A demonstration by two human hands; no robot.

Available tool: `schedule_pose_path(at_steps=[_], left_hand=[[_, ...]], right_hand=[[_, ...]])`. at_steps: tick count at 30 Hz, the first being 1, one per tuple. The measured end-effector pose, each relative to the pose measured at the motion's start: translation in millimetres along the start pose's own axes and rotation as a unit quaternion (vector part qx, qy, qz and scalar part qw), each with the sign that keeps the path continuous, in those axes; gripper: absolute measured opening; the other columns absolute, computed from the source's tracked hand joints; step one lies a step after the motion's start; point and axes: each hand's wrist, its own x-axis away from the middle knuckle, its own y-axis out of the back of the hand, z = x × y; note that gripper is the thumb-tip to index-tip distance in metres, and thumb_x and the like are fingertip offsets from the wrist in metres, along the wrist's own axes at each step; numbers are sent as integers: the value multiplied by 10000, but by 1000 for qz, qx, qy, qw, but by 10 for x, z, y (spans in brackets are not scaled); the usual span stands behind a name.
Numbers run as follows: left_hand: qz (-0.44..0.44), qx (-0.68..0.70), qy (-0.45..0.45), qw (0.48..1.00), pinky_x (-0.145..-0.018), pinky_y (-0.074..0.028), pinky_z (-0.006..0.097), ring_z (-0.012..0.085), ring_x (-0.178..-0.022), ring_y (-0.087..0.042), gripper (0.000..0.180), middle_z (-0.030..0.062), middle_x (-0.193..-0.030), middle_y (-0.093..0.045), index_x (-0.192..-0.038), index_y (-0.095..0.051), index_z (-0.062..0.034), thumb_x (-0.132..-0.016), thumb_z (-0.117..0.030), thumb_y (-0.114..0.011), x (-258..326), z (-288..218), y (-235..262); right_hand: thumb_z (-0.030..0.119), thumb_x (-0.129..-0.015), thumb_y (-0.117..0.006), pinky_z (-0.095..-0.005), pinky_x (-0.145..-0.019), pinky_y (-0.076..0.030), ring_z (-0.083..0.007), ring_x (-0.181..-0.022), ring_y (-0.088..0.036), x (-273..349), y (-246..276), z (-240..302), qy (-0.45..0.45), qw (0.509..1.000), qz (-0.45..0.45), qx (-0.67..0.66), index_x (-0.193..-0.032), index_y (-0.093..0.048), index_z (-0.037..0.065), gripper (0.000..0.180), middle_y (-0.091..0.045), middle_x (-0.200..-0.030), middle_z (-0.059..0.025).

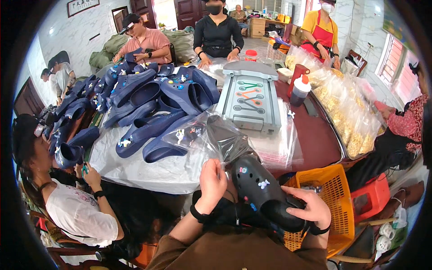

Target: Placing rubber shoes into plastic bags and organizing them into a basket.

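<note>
A black clog (253, 186) with small colourful charms is in front of me, toe pointing away. My right hand (310, 208) grips it at the heel opening, thumb on the inner side. My left hand (212, 183) is closed in a pinch on the edge of a clear plastic bag (227, 143), beside the clog's toe. The bag lies at the toe, and something dark shows through it; how far the clog reaches inside is hard to make out.
Navy clogs (135, 96) are heaped at the left of the table. A grey plastic piece (249, 94) lies on flat clear bags (281, 150). A glue-like bottle (300, 90) stands behind. Yellow basket (338, 193) is at right. A co-worker (76, 202) sits close on my left.
</note>
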Motion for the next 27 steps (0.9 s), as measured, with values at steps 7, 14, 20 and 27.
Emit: schedule_pose_path(at_steps=[7,14,20,27], left_hand=[[56,-67,-96,992,-872,-380,448,376,-955,-466,490,161,-1011,-523,-1073,-523,-22,-612,145,-511,343,-139,129],[30,80,-4,996,-691,-461,403,316,-770,-550,236,127,-887,-532,-1074,-594,-26,-852,35,-647,283,-187,82],[63,17,-118,991,-739,-496,391,321,-822,-614,177,124,-895,-619,-1037,-660,-47,-868,4,-678,281,-259,154],[11,35,-128,991,-775,-476,404,325,-850,-594,217,118,-896,-639,-1069,-691,-54,-874,29,-647,250,-200,196]], right_hand=[[246,-794,-755,-387,-910,-535,-386,-1048,-682,-21,-88,45,5,997,-69,44,-1409,-559,37,678,-679,-1170,-227],[265,-788,-754,-425,-828,-566,-382,-947,-679,-138,-333,161,18,987,-15,162,-1435,-562,183,680,-679,-1146,-149],[269,-786,-764,-422,-854,-563,-385,-992,-675,-293,-315,69,20,992,-27,123,-1425,-569,167,675,-684,-1177,-162],[254,-775,-772,-407,-896,-548,-364,-1047,-675,-621,-541,-69,42,993,-56,92,-1371,-616,130,629,-695,-1184,-171]])
